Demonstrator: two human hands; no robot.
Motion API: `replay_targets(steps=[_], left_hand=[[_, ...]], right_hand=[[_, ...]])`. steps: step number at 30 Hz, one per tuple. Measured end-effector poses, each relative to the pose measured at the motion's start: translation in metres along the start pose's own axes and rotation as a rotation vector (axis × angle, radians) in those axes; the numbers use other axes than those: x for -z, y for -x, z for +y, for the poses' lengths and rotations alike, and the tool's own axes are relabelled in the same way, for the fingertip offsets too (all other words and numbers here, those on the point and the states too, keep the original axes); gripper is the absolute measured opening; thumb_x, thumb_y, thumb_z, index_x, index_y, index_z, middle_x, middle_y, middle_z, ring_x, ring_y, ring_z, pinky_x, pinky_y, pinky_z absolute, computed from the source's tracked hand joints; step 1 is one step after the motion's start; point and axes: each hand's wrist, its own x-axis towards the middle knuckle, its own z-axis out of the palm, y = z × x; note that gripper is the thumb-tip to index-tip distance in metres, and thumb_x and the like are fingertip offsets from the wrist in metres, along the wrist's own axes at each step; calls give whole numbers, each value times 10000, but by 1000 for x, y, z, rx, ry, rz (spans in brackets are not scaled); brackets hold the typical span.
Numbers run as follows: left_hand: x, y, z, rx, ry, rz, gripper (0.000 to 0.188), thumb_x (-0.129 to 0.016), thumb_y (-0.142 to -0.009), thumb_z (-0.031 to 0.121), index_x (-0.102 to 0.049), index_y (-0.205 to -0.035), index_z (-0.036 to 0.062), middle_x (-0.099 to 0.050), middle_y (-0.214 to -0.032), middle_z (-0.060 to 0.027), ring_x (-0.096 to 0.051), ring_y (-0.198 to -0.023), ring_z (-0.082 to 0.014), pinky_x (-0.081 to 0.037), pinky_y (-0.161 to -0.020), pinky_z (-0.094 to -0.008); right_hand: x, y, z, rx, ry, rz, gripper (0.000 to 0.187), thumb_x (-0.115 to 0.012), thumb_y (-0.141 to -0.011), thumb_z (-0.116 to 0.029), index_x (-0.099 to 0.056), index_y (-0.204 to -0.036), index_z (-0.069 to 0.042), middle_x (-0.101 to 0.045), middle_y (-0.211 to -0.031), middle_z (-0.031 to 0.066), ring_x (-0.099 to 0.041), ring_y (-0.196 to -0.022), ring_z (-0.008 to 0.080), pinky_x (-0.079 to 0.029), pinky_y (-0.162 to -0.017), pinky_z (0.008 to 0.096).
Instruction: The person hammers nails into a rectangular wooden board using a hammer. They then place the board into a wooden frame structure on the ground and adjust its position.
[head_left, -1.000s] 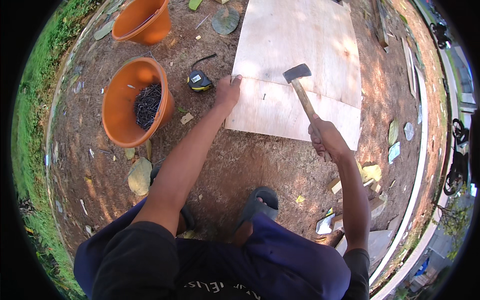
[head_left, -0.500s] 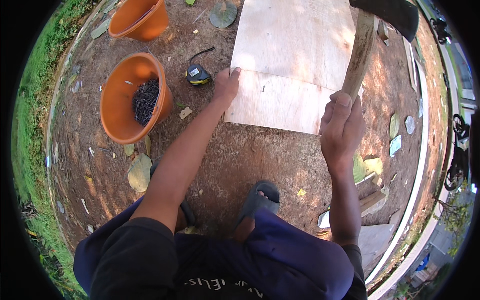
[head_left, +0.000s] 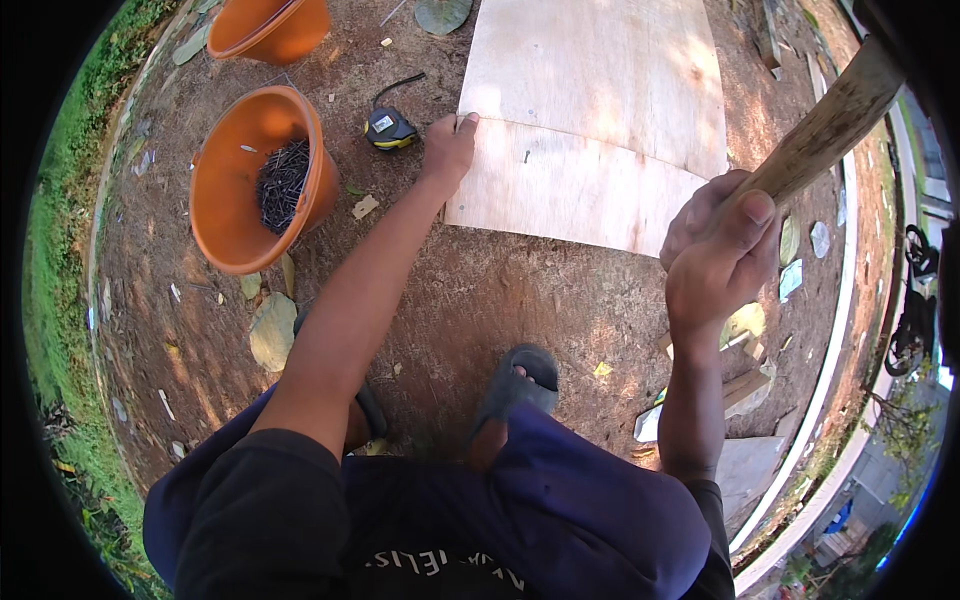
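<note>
My right hand (head_left: 722, 250) is wrapped round the wooden handle of a hatchet (head_left: 825, 125), raised to the right of the plywood. The handle slants up and right, and its dark head is mostly cut off at the view's rim. At the left edge of the pale plywood (head_left: 590, 75), my left hand (head_left: 449, 150) grips the board with the thumb on top, near a seam that crosses it. A nail (head_left: 526, 156) stands in the nearer piece, apart from both hands.
Left of the board lies a black and yellow tape measure (head_left: 391, 129). An orange bucket (head_left: 205, 215) holds many nails (head_left: 283, 187), and another orange bucket (head_left: 290, 35) stands behind it. Wood offcuts (head_left: 745, 388) and leaves lie on the dirt at right. My sandalled foot (head_left: 520, 385) is close by.
My right hand has risen and moved right with the hatchet, whose handle now tilts further right and whose head has nearly left the view. My left hand keeps its hold on the board.
</note>
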Motion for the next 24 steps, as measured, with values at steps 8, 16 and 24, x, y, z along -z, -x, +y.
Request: replay_targets(steps=[8, 16, 24], left_hand=[[-16, 0, -3, -27, -43, 2, 405, -632, -982, 308, -634, -868, -81, -669, -834, -240, -630, -761, -333, -473, -744, -442], [-7, 4, 6, 15, 12, -35, 398, -615, -991, 307, -647, -902, -80, -679, -837, -218, -636, -767, -289, -478, -748, -429], [10, 4, -2, -21, -85, 18, 395, -610, -996, 300, -649, -882, -75, -669, -801, -198, -595, -717, -269, -473, -724, -409]], right_hand=[[23, 25, 59, -288, 670, -353, 429, -455, -1085, -330, -569, -906, 42, -590, -604, 205, -608, -526, 363, -445, -517, 464], [16, 52, 106, -110, 463, -239, 452, -385, -1102, -410, -475, -920, -6, -562, -609, 118, -591, -501, 219, -441, -436, 397], [9, 9, 29, -186, 342, -159, 490, -415, -1089, -454, -543, -926, -10, -508, -615, 53, -497, -481, 155, -379, -440, 321]])
